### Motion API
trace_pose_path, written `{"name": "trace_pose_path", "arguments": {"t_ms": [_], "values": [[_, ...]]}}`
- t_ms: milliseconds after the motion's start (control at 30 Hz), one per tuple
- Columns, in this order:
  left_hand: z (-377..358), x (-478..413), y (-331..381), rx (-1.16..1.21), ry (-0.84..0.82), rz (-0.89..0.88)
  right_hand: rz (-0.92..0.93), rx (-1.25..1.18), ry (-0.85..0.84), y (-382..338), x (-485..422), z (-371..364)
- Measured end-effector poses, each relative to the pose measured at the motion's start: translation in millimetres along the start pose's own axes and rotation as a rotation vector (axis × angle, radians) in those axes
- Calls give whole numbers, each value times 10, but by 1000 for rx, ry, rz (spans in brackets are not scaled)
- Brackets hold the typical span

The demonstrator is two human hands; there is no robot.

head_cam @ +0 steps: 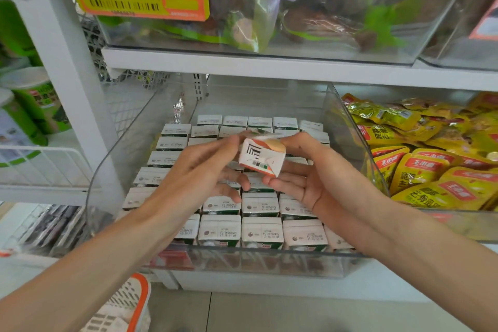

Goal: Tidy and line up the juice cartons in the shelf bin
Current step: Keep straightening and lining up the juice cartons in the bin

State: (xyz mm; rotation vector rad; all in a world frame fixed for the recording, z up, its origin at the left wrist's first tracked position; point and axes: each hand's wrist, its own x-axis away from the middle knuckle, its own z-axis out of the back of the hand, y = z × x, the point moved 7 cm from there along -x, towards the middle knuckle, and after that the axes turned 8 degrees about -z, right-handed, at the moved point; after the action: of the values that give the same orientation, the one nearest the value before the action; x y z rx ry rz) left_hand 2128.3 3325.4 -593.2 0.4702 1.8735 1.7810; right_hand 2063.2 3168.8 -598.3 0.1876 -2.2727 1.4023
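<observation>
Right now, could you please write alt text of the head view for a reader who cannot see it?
A left hand and a right hand together hold one small orange-and-white juice carton above a clear shelf bin packed with rows of upright cartons. Yellow snack packets lie to its right.

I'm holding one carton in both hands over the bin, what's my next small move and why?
Probably turn the carton upright before lowering it: it sits tilted between the left hand and right hand, while the rowed cartons in the bin all stand tops up.
</observation>
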Motion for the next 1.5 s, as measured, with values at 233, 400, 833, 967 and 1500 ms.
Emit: {"name": "trace_pose_path", "arguments": {"t_ms": [233, 400, 833, 967, 1500], "values": [[16, 18, 28, -76, -15, -55, 64, 153, -16, -27, -19, 7], [60, 25, 105, -199, -6, -167, 476, 532, 23, -217, 113, -24], [95, 24, 169, -219, 46, -254, 740, 634, -4, -261, 189, -46], [85, 30, 136, -195, 43, -207, 583, 549, 27, -230, 125, 6], [47, 20, 73, -157, 4, -107, 88, 185, -128, -31, -28, 14]]}}
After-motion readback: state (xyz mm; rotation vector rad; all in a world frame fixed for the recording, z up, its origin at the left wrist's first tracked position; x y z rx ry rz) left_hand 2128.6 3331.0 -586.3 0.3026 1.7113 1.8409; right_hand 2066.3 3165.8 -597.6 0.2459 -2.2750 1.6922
